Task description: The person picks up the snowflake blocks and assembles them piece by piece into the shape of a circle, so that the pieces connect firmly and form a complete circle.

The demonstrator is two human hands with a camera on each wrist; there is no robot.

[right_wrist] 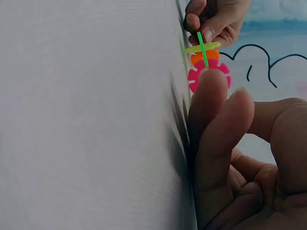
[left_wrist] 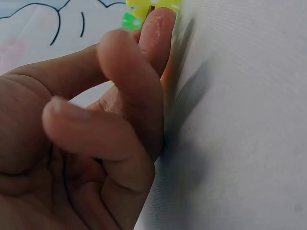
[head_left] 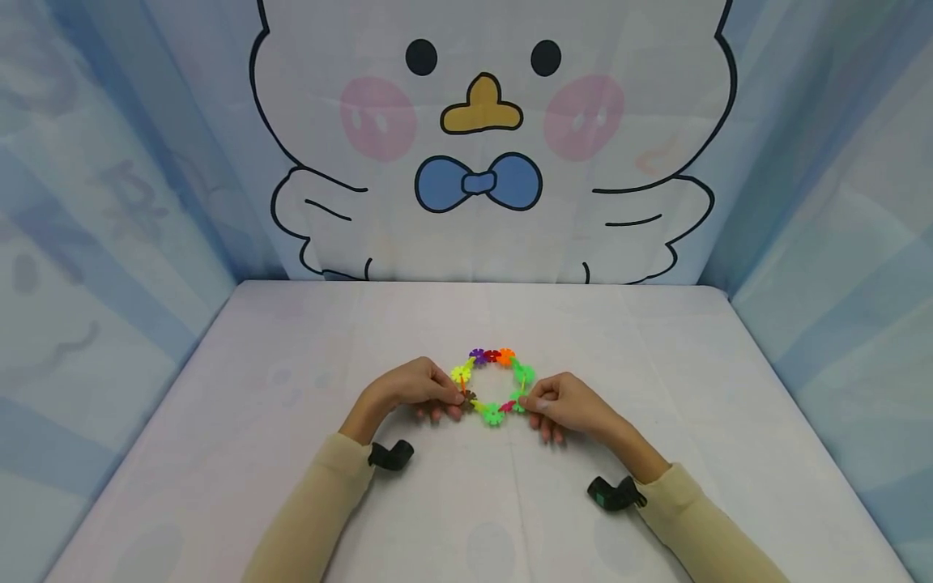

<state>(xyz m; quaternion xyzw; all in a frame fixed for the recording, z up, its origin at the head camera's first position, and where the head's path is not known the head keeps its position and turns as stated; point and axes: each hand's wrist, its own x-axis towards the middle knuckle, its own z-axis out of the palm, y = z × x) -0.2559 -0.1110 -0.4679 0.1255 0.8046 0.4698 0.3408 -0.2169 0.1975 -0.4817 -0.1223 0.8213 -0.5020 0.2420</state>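
A ring of interlocking plastic snowflake discs point(head_left: 492, 414) lies on the table, in yellow, purple, red, orange, green, pink and brown. At its left side my left hand point(head_left: 419, 385) pinches the brown disc point(head_left: 470, 397) between thumb and index finger. My right hand point(head_left: 572, 405) pinches a green disc point(head_left: 518, 402) on the ring's right side. The fingertips partly cover both held discs. In the right wrist view, a pink disc point(right_wrist: 222, 72) shows just beyond the right fingertips. A yellow disc point(left_wrist: 139, 10) peeks out behind the left fingers in the left wrist view.
A pale cloth covers the table point(head_left: 496, 502). Behind it hangs a backdrop point(head_left: 481, 243) with a cartoon figure, and blue-white curtains point(head_left: 109, 243) stand on both sides. Black wrist cameras point(head_left: 392, 456) sit at the sleeve cuffs.
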